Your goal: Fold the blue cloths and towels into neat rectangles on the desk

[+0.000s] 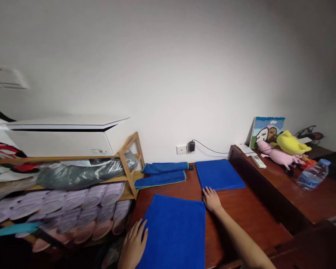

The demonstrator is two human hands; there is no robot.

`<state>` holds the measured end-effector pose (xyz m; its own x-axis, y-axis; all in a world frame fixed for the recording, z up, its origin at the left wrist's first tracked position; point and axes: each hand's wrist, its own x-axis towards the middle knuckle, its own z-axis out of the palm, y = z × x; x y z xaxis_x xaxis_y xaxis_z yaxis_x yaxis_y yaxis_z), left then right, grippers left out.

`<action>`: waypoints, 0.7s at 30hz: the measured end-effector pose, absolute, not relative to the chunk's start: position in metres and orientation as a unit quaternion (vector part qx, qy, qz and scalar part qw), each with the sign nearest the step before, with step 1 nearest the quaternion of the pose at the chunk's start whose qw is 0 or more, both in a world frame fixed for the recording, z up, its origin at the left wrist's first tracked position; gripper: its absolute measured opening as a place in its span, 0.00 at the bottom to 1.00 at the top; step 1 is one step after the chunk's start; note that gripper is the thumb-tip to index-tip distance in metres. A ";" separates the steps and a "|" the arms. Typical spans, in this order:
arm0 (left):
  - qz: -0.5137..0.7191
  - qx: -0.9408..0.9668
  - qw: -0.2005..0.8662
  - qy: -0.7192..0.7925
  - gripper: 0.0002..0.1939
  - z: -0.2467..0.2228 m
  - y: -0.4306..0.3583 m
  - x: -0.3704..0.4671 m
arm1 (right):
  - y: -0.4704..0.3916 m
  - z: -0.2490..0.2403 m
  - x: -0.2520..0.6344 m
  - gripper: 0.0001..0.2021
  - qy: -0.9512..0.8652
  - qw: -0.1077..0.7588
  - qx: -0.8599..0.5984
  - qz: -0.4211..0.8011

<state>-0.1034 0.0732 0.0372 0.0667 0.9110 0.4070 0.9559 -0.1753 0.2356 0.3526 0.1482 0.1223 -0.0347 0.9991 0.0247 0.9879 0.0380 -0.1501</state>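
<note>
A large blue cloth (176, 231) lies spread out at the near side of the brown wooden table (232, 220). My left hand (134, 243) rests at its left edge, fingers stretched out. At the cloth's upper right corner is my right hand (211, 198), its fingers extended and touching near the lower left corner of a folded blue cloth (220, 175). That folded cloth lies flat toward the wall. Two narrow, darker blue cloths with green edging, one the back strip (166, 167) and the other the front strip (161, 180), lie at the back left.
On the left, a wooden rack (128, 164) holds a white box (64, 138) and rows of lilac slippers (75, 200). A raised brown surface (285, 190) at right bears plush toys (280, 155), a remote control (258, 161) and a water bottle (315, 175). A black charger (192, 146) is plugged into the wall.
</note>
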 end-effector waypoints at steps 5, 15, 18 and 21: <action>-0.250 -0.725 0.088 -0.635 0.26 0.032 0.075 -0.105 | 0.108 0.106 0.346 0.28 -0.684 0.175 -0.708 0.010; -0.175 -0.813 0.041 -0.553 0.28 0.064 0.160 -0.039 | 0.063 0.064 0.276 0.35 -0.684 0.127 -0.712 0.095; -0.141 -0.784 0.019 -0.605 0.31 0.052 0.161 -0.036 | 0.078 0.080 0.283 0.35 -0.700 0.094 -0.700 0.105; -0.142 -0.748 0.034 -0.647 0.32 0.034 0.145 -0.036 | 0.088 0.091 0.294 0.35 -0.712 0.079 -0.689 0.109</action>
